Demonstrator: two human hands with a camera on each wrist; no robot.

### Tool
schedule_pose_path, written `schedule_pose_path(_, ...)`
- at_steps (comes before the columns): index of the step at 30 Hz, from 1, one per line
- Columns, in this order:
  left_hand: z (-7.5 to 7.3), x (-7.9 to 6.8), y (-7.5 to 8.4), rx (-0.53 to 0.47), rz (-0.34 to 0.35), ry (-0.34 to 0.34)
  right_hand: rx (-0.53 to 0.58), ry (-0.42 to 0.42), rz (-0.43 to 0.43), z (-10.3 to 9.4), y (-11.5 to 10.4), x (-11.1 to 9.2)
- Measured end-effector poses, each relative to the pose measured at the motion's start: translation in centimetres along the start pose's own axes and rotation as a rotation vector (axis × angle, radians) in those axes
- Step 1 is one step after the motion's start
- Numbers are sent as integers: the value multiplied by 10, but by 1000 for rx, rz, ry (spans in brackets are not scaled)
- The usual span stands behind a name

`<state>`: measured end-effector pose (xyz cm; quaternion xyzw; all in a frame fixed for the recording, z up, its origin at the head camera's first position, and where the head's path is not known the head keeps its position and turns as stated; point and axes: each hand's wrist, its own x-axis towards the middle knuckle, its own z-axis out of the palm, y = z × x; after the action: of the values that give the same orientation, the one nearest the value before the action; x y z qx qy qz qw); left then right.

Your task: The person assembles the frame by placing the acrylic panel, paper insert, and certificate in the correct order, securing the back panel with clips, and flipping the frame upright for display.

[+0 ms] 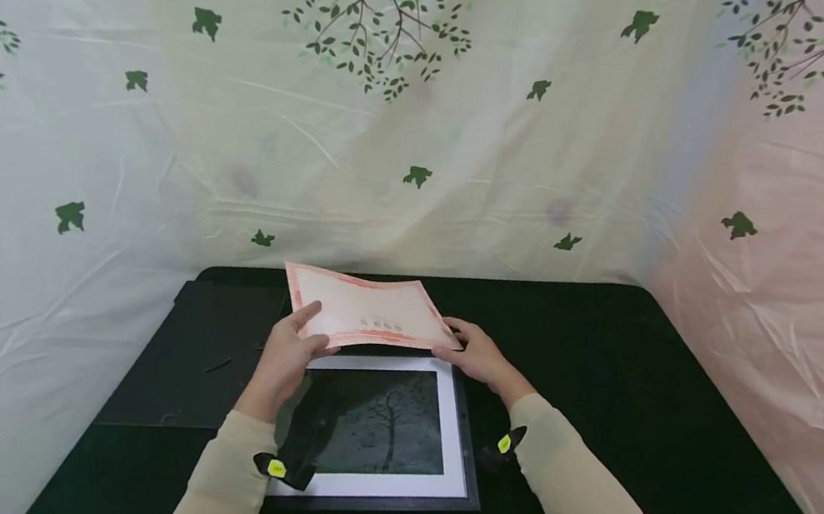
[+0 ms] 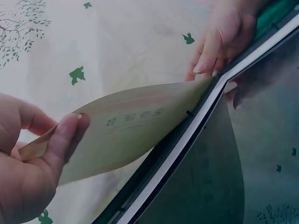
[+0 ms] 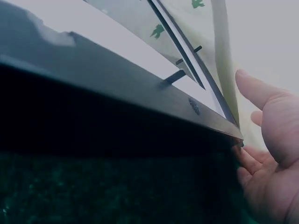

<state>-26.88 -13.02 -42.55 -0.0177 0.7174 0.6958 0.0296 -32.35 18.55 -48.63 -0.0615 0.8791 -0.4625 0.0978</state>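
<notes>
A sheet of paper like a certificate (image 1: 361,306), pale with a red-pink patterned border and a line of printed characters, is held bowed above the far side of a picture frame (image 1: 467,485). My left hand (image 1: 285,361) pinches its left edge, thumb on the printed face in the left wrist view. At its right end, my right hand (image 1: 480,354) grips the corner between thumb and fingers. The frame lies flat, with a white mat (image 1: 459,438) around a dark reflective pane (image 1: 372,420). Small bent tabs (image 3: 175,77) stand up along the frame's edge.
A black panel (image 1: 197,360) with small loops lies left of the frame on the dark green cloth-covered table (image 1: 595,377). A pale curtain (image 1: 469,146) printed with leaves and branches hangs behind and at both sides. Each wrist carries a black strap (image 1: 295,472).
</notes>
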Motion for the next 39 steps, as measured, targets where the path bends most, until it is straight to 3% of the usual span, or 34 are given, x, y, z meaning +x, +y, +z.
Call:
schedule_pose_path(4,-6,-4,-5,69,-27,-54,-5,-17,37,1,0,0)
schedule_pose_path(8,-12,-7,-9,141,-49,-71,103,-24,61,-1,3,0)
schedule_pose_path(13,-16,-11,-9,229,2,-80,254,-15,81,-5,9,-2)
schedule_pose_path(18,-14,-14,-10,266,15,-83,332,10,89,-8,11,-13)
schedule_pose_path(24,-16,-18,-8,277,15,-58,428,13,42,-13,8,-32)
schedule_pose_path(31,-17,-22,1,224,73,-75,484,8,-11,-26,2,-48)
schedule_pose_path(39,-14,-23,4,214,155,-88,525,41,-135,-32,3,-58)
